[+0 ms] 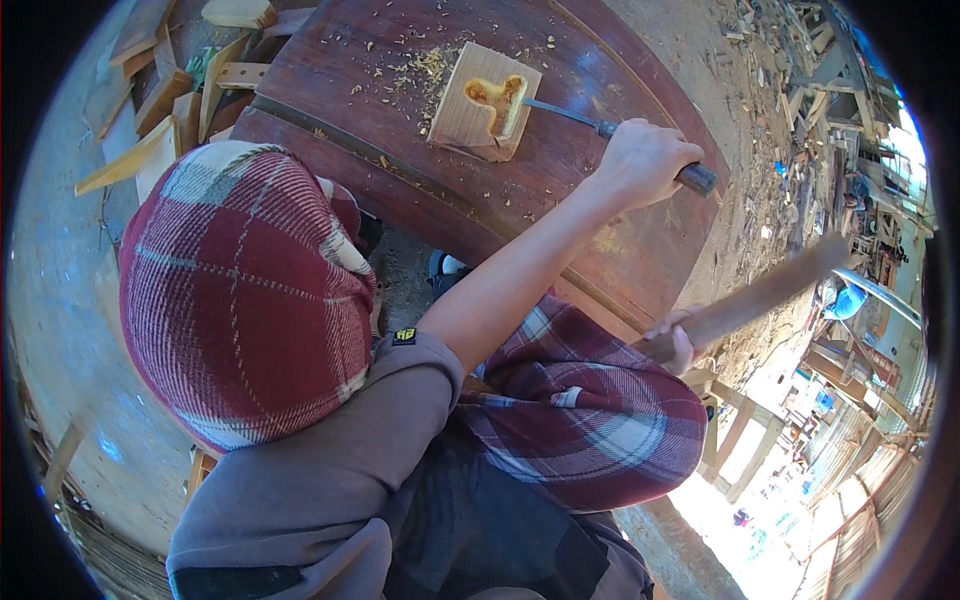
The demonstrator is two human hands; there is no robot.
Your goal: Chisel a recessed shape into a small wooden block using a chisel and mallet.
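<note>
My left hand is closed round the handle of a chisel, and the handle's dark butt end sticks out past my fist. The metal blade points left, its tip at the right edge of a hollow carved in a wooden block. This rounded, branching recess has a pale cut floor with darker patches. My right hand, partly hidden behind plaid cloth, grips a wooden stick. Its slightly blurred free end slants up to the right, apart from the chisel.
The block lies on a reddish-brown wooden table with a long groove across it. Wood shavings are scattered beside the block. Offcuts are piled at the far left. Plaid cloth covers my knees. Debris litters the ground at right.
</note>
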